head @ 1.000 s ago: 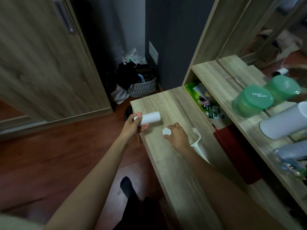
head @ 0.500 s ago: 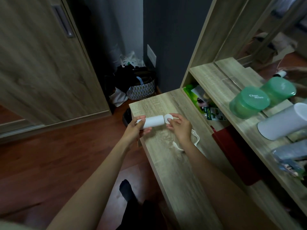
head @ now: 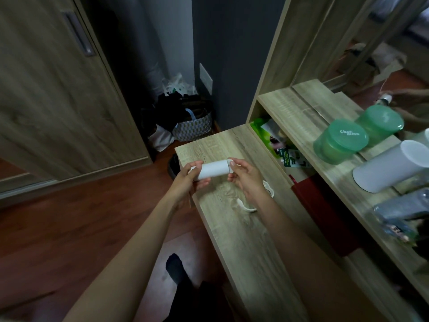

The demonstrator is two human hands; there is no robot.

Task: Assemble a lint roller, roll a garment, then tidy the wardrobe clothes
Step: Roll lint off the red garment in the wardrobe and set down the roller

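Between both hands, just above the table (head: 243,252), held level: the roll (head: 212,169). Gripped at one end by the curled left hand (head: 185,182); at the other, the cap (head: 230,163) pinched by the right hand (head: 247,180). Best to push straight along the axis, without tilt. Long axis from hand to hand, capped end toward the right palm.

On the shelf (head: 301,105) to my right, a green tub (head: 340,141) with a printed lid stands just beside a white canister (head: 387,167), the tub doubled in the mirror (head: 371,43) behind. Green packets (head: 267,131) sit in the compartment under that shelf. A patterned basket (head: 193,129) stands on the floor (head: 69,217) beyond the worktop (head: 243,240).
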